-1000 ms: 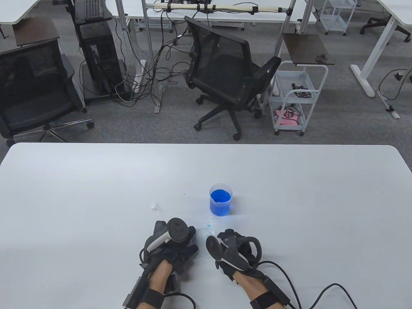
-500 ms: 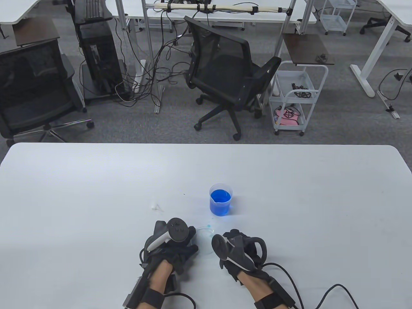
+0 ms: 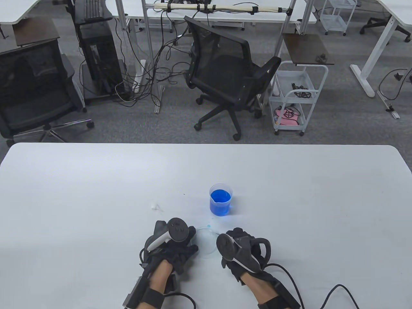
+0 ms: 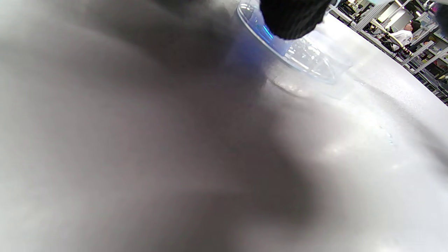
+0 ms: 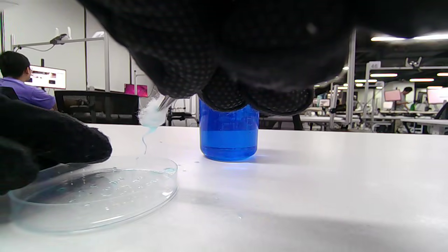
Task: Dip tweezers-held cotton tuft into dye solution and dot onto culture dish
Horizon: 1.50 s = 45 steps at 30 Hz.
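Since one second ago, the right hand (image 3: 239, 249) is seen shifted right and slightly nearer, so more of the culture dish (image 3: 205, 242) is uncovered; left hand (image 3: 173, 243), dish and beaker (image 3: 220, 199) are unchanged.

Nearest, the left hand is rested at the dish's left rim, one gloved fingertip (image 4: 292, 17) touching it; fingers look relaxed, nothing seems to be gripped. The right hand is clenched around tweezers (image 5: 166, 102), only the tips being shown in the right wrist view. A cotton tuft (image 5: 152, 114) is pinched in the tips, tinted pale blue, with a thin strand hanging over the dish's far rim, not touching.

The dish lies flat between the hands, wet droplets inside. It is judged light, rigid, slippery on the smooth table, so the rim hold is sensible. The tuft is judged very soft and light, easily dropped or dripping; it should be kept pinched at its top. Tweezers are stiff and springy.

Farther, the beaker of blue dye stands upright, well apart from the dish. A small white scrap (image 3: 155, 206) lies far-left of the left hand. The white table (image 3: 96, 199) is glossy. Beyond it, office chairs (image 3: 225, 70), a cart (image 3: 294, 96) and cables on grey carpet are seen.
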Available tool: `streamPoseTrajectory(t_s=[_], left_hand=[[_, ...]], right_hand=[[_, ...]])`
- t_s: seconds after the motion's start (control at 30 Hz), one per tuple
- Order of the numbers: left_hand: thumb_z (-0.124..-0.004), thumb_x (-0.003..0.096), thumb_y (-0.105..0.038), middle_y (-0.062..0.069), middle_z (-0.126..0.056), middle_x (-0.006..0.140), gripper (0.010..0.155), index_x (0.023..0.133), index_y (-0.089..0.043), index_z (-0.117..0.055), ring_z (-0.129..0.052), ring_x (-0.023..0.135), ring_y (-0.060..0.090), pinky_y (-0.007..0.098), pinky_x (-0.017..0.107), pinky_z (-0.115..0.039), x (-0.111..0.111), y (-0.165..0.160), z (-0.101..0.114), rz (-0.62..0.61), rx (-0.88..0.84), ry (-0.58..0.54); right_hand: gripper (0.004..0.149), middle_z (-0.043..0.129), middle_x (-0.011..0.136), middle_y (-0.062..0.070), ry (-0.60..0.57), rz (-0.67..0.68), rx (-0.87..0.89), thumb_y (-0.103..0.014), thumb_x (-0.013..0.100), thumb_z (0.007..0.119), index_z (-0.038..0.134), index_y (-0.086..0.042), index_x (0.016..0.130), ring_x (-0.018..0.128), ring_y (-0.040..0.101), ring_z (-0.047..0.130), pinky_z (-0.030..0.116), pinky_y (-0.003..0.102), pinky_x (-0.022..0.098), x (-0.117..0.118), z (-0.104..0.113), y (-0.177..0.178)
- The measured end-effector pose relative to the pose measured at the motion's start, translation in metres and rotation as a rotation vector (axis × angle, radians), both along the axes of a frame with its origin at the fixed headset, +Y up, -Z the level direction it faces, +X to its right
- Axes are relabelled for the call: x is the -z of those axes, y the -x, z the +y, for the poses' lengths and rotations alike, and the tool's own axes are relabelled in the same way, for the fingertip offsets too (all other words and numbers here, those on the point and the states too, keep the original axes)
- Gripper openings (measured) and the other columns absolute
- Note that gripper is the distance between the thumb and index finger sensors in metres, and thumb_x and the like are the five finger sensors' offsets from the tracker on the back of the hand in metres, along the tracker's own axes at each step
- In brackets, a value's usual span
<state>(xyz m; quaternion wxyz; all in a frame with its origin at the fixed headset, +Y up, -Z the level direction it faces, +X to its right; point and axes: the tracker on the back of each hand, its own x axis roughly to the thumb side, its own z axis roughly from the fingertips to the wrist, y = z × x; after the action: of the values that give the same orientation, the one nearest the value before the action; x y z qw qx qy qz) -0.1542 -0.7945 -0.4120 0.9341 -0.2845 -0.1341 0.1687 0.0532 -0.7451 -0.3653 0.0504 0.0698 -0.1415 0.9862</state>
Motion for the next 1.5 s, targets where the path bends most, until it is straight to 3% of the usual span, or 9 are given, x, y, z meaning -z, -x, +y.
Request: streamPoseTrajectory(t_s=[0.33, 0.67, 1.03, 1.17, 1.4, 1.5], left_hand=[[-0.065, 0.0631, -0.046, 0.023, -0.009, 0.122, 0.069, 0.116, -0.026, -0.025, -0.008, 0.105, 0.053, 0.077, 0.066, -0.016, 0.001, 0.000, 0.000, -0.001, 0.000, -0.002], [-0.065, 0.0631, -0.046, 0.023, -0.009, 0.122, 0.069, 0.116, -0.026, -0.025, -0.008, 0.105, 0.053, 0.077, 0.066, -0.016, 0.001, 0.000, 0.000, 0.000, 0.001, -0.001], [-0.065, 0.0631, -0.046, 0.023, -0.009, 0.122, 0.069, 0.116, -0.026, -0.025, -0.008, 0.105, 0.053, 0.077, 0.066, -0.017, 0.001, 0.000, 0.000, 0.000, 0.003, -0.001], [-0.065, 0.0630, -0.046, 0.023, -0.010, 0.122, 0.069, 0.116, -0.026, -0.025, -0.009, 0.105, 0.053, 0.077, 0.066, -0.017, 0.001, 0.000, 0.000, 0.000, 0.003, -0.001], [-0.065, 0.0630, -0.046, 0.022, -0.010, 0.122, 0.069, 0.116, -0.026, -0.025, -0.009, 0.105, 0.053, 0.077, 0.066, -0.017, 0.001, 0.000, 0.000, -0.001, 0.008, -0.001], [-0.065, 0.0630, -0.046, 0.023, -0.010, 0.122, 0.069, 0.115, -0.026, -0.025, -0.009, 0.105, 0.053, 0.077, 0.066, -0.017, 0.001, 0.000, 0.000, -0.001, 0.009, 0.000]], right_hand=[[0.040, 0.104, 0.053, 0.025, 0.073, 0.030, -0.134, -0.027, 0.027, 0.093, 0.105, 0.001, 0.053, 0.017, 0.016, 0.098, 0.089, 0.031, 0.006, 0.005, -0.028, 0.018], [0.040, 0.104, 0.053, 0.025, 0.002, 0.030, -0.015, -0.027, 0.027, 0.093, 0.105, 0.001, 0.053, 0.017, 0.016, 0.098, 0.089, 0.031, 0.006, -0.004, -0.003, 0.006], [0.041, 0.104, 0.053, 0.025, 0.071, 0.062, -0.131, -0.027, 0.027, 0.093, 0.105, 0.001, 0.053, 0.017, 0.016, 0.098, 0.089, 0.031, 0.006, 0.001, -0.027, 0.023], [0.041, 0.104, 0.053, 0.025, 0.062, 0.060, -0.116, -0.028, 0.027, 0.093, 0.105, 0.001, 0.053, 0.017, 0.016, 0.098, 0.089, 0.031, 0.006, 0.001, -0.026, 0.022], [0.041, 0.104, 0.053, 0.025, -0.001, 0.049, -0.027, -0.028, 0.027, 0.093, 0.105, 0.001, 0.053, 0.017, 0.016, 0.098, 0.089, 0.031, 0.006, 0.001, -0.007, 0.017], [0.041, 0.104, 0.053, 0.025, 0.014, 0.059, -0.047, -0.028, 0.027, 0.093, 0.105, 0.001, 0.053, 0.017, 0.016, 0.098, 0.089, 0.031, 0.006, 0.002, -0.011, 0.020]])
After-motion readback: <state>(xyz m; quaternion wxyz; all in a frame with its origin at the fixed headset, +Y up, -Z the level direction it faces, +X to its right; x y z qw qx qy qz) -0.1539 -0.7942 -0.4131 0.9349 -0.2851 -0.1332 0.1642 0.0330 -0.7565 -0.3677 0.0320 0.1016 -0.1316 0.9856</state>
